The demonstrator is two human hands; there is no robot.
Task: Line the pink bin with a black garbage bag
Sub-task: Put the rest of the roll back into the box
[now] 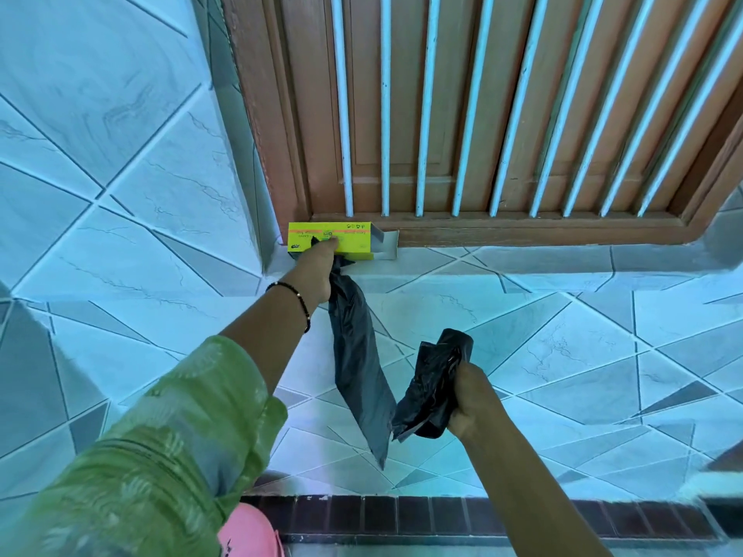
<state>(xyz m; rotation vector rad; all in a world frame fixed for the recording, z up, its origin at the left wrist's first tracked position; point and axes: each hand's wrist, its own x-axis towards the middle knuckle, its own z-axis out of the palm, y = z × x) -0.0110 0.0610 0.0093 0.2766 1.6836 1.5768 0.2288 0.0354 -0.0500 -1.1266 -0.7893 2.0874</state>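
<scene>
Your left hand [323, 261] reaches out to the yellow bag box [329, 241] on the sill at the foot of the barred window [482, 114]. Its fingers lie on the box face, and a black garbage bag [358, 355] hangs from under the palm; how the fingers close on the plastic is hidden, so I cannot tell whether that grip pinches the bag or only presses the box. The bag's long axis runs from that hand down and toward you, ending in a point just left of your right hand [472, 400].

Your right hand's grip is curled tight round a crumpled wad of black plastic [436, 379]. It sits below and to the right of the left grip, nearer your body. Whether this wad is a second bag or the rest of the roll cannot be made out.

The pink bin [249, 530] shows only as a sliver at the bottom edge, under your left sleeve [161, 436]. It lies well below and behind both grips, close to your feet, on your left side. From either grip the bin is back toward you and down, so the next move is likely a pull toward your body. The right hand looks slightly nearer the bin than the outstretched left.
</scene>
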